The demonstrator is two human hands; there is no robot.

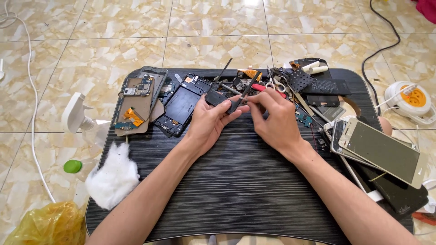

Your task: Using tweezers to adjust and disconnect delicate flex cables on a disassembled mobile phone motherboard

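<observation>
Ridged black tabletop [236,190] under both hands gripping flat dark phone part [222,100]

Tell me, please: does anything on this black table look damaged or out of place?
Yes. Opened phones lie stripped of their covers at the table's far edge. A wad of white cotton hangs over its left edge. Stacked phones overhang the right edge.

- Single head cam, worn by the person, angled steeply down and forward.
- Close range: black tray table [236,181] fills mid-frame, forearms enter from the bottom edge.
- Tiled floor [113,36] fills the top and left.
- No second view, no overlap.
</observation>
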